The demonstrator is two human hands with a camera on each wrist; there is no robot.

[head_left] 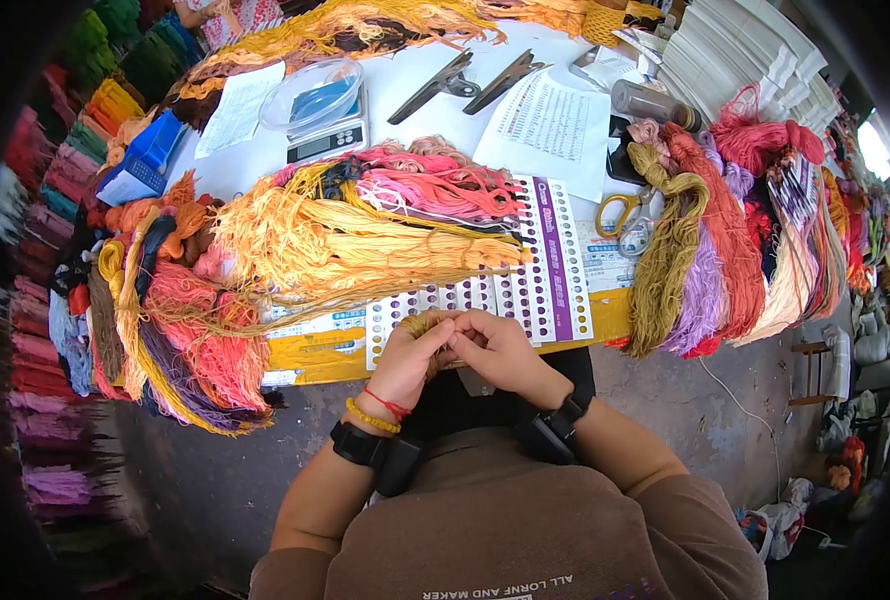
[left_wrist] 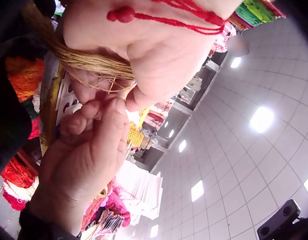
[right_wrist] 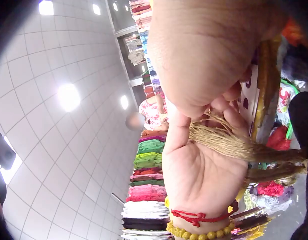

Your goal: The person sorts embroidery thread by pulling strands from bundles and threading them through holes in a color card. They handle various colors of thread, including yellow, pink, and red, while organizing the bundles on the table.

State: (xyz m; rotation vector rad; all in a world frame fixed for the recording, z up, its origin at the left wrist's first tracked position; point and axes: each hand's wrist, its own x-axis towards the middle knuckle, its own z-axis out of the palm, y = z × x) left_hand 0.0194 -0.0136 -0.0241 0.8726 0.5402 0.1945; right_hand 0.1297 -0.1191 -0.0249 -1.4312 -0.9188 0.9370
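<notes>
A tan skein of embroidery thread [head_left: 426, 324] lies across the left hand [head_left: 411, 360], just off the table's front edge. The left fingers curl round it, and its loose end hangs down past the palm in the right wrist view. Facing it, the right hand [head_left: 508, 353] has its thumb and fingertips together at the skein's strands, meeting the left thumb. Thin strands [left_wrist: 113, 84] cross between the hands in the left wrist view. The right fingertips are partly hidden behind the hand in the right wrist view. Just beyond both hands lies a white thread card with punched holes [head_left: 562, 262].
Orange-yellow hanks [head_left: 365, 255] and pink hanks lie over the card. More hanks drape over the table's edge at left and right [head_left: 700, 240]. Farther back are scissors [head_left: 623, 218], a scale [head_left: 327, 140], two large clips [head_left: 435, 88] and a printed sheet [head_left: 550, 118].
</notes>
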